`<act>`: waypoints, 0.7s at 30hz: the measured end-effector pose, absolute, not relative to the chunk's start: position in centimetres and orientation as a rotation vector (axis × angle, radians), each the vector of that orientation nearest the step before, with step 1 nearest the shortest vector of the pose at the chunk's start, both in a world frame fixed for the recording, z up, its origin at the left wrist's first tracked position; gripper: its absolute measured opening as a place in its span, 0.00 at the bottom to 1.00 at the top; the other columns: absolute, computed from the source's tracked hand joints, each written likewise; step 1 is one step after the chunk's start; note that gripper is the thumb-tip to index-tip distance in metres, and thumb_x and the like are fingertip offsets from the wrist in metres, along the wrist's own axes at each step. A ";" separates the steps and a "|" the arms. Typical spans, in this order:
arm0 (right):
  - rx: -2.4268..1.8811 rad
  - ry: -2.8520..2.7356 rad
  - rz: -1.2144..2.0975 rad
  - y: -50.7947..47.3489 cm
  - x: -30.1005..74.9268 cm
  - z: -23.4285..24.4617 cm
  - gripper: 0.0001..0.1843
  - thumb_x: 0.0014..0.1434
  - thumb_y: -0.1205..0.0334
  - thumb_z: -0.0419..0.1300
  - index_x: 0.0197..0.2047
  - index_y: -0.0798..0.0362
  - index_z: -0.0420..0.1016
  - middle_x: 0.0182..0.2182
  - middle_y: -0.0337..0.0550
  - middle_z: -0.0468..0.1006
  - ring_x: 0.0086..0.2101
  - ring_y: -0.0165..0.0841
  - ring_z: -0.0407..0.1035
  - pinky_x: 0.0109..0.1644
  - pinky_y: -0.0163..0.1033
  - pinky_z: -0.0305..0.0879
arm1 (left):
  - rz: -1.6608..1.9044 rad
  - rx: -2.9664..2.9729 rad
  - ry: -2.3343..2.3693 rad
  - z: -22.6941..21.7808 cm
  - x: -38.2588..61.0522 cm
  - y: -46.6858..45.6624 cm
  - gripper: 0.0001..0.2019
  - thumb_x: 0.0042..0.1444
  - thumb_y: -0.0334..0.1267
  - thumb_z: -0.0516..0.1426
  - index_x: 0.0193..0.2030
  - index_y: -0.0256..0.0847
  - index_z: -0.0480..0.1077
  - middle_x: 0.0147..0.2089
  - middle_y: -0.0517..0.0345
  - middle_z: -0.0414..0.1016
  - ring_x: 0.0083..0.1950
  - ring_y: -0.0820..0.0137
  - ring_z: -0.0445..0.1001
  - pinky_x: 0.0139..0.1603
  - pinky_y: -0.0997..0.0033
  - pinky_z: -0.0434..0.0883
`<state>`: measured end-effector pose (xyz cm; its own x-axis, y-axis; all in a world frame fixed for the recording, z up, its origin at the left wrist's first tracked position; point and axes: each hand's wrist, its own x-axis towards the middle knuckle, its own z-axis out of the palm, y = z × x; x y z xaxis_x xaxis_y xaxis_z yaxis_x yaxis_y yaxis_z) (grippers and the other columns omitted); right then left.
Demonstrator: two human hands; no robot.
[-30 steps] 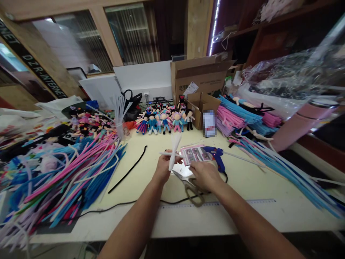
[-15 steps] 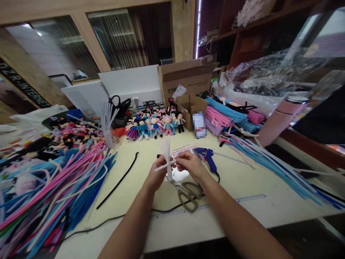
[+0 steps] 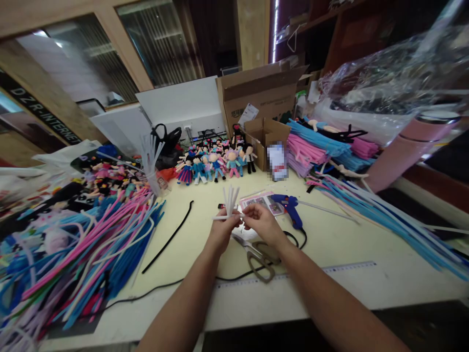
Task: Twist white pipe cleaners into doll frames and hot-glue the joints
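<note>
My left hand [image 3: 221,231] is closed around a small bundle of white pipe cleaners [image 3: 230,198] that stands upright above the table, with one white piece lying crosswise over it. My right hand [image 3: 261,223] pinches the right end of that crosswise piece, touching the left hand. Right below both hands lie scissors [image 3: 258,255] with brownish handles. A blue glue gun [image 3: 290,208] rests just to the right, beside a printed card [image 3: 261,201].
A big heap of pink, blue and white pipe cleaners [image 3: 84,244] fills the left side, and long blue ones [image 3: 384,215] the right. A black pipe cleaner [image 3: 172,234], a black cable and a ruler [image 3: 348,267] lie on the table [image 3: 366,288]. Small dolls [image 3: 216,164], cardboard boxes [image 3: 264,98] and a pink bottle [image 3: 410,151] stand behind.
My right hand rose from the scissors to the white bundle and took hold of the crosswise piece. The bundle's upper strands have spread apart.
</note>
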<state>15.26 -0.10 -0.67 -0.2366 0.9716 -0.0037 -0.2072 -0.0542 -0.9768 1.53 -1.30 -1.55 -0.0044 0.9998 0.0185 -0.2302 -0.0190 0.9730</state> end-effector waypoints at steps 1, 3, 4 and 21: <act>-0.944 -1.226 1.463 -0.1 15.2 -0.8 0.11 0.45 0.64 0.61 0.33 0.53 0.66 0.23 0.33 0.69 0.23 0.26 0.66 0.27 0.34 0.65 | 1.333 1.051 1.030 -1.6 1.5 -1.2 0.06 0.45 0.36 0.61 0.30 0.37 0.70 0.28 0.60 0.70 0.29 0.75 0.67 0.31 0.74 0.63; -0.928 -1.279 1.414 0.0 15.2 -1.1 0.11 0.47 0.65 0.59 0.36 0.52 0.65 0.23 0.32 0.68 0.23 0.26 0.65 0.27 0.33 0.63 | 1.344 1.058 1.047 -1.7 1.4 -1.2 0.07 0.45 0.36 0.61 0.32 0.37 0.70 0.28 0.59 0.71 0.29 0.75 0.67 0.31 0.74 0.63; -0.919 -1.302 1.397 0.0 15.2 -1.2 0.11 0.47 0.66 0.58 0.37 0.52 0.64 0.23 0.32 0.67 0.24 0.26 0.65 0.27 0.33 0.63 | 1.350 1.063 1.062 -1.7 1.4 -1.2 0.07 0.45 0.36 0.61 0.32 0.37 0.70 0.28 0.59 0.71 0.29 0.75 0.68 0.31 0.74 0.63; -1.323 -1.785 0.979 -3.0 21.3 0.0 0.11 0.53 0.52 0.57 0.28 0.51 0.69 0.24 0.36 0.71 0.27 0.30 0.64 0.31 0.35 0.58 | 1.381 1.043 1.138 -0.9 0.8 -1.2 0.10 0.42 0.36 0.62 0.33 0.36 0.73 0.29 0.56 0.74 0.32 0.72 0.71 0.32 0.73 0.63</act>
